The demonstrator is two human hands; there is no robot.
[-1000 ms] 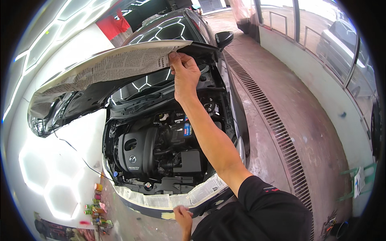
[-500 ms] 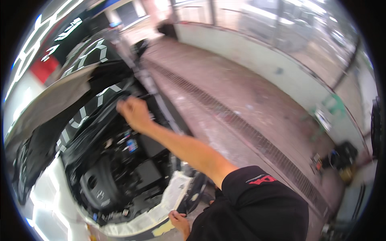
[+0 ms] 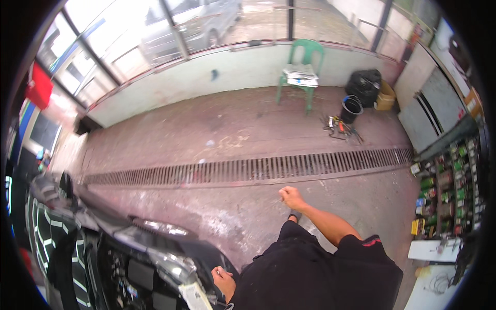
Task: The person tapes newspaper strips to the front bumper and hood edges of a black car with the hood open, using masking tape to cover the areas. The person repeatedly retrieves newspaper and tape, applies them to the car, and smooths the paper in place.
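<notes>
My left hand (image 3: 224, 282) is low in the view beside the front corner of a dark car (image 3: 134, 219), its fingers curled closed. What they hold, if anything, is too small to make out. Close to that hand are the car's headlight (image 3: 175, 266) and a pale strip of masking (image 3: 194, 295). My right hand (image 3: 292, 197) is closed in a loose fist, held out over the concrete floor, touching nothing outside it. The inside of the fist is hidden. The engine bay (image 3: 139, 274) lies open to the left.
A floor drain grate (image 3: 253, 168) runs across ahead. Beyond it stand a green plastic chair (image 3: 306, 57) with papers (image 3: 300, 75), a black bucket (image 3: 351, 109), scattered tools (image 3: 338, 127) and a black bag (image 3: 365, 87). Shelves of cans (image 3: 447, 191) line the right side.
My view has swung right, away from the engine bay to the floor and wall. My right hand has left the area over the engine bay; my left hand stays low near the car's front.
</notes>
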